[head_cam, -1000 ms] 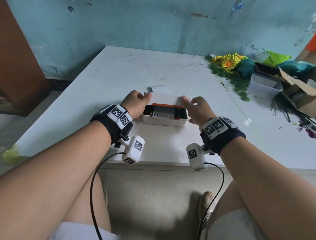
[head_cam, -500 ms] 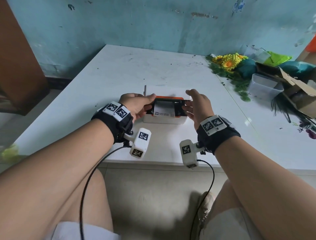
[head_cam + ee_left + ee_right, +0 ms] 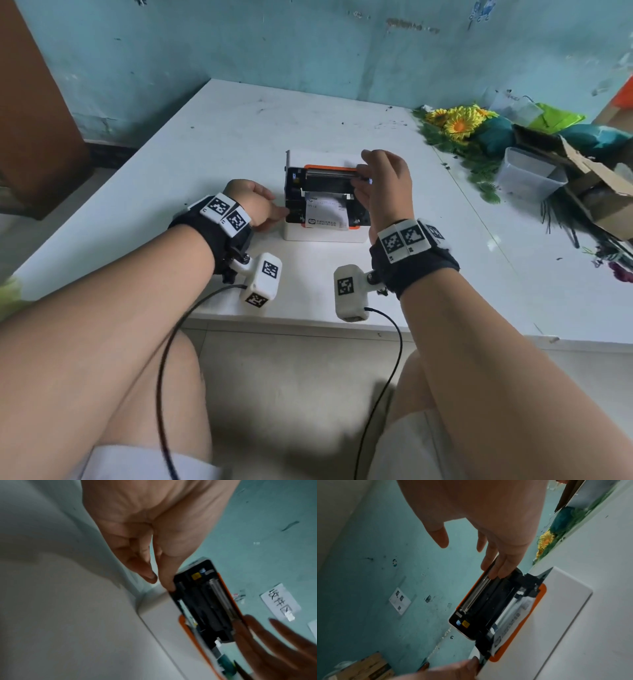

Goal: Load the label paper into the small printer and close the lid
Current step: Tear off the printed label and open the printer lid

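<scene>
A small white printer (image 3: 322,236) sits on the white table (image 3: 239,137) with its black, orange-rimmed lid (image 3: 329,178) raised. White label paper (image 3: 325,214) lies in the open bay. My left hand (image 3: 255,204) is at the printer's left side, its thumb (image 3: 169,585) touching the lid's lower corner and the other fingers loosely curled. My right hand (image 3: 383,185) reaches over the right end of the lid. Its straight fingers (image 3: 496,569) touch the lid's (image 3: 484,601) top edge and the thumb stays clear. The paper (image 3: 513,612) shows under the lid.
Artificial flowers (image 3: 455,123), a clear plastic tub (image 3: 527,174) and a torn cardboard box (image 3: 596,192) crowd the table's right side. A teal wall (image 3: 308,51) stands behind the table. A brown cabinet (image 3: 34,102) is at the left.
The lid has swung up from low over the bay to raised. My right hand rose with its right end. My left hand dropped to the printer's left side.
</scene>
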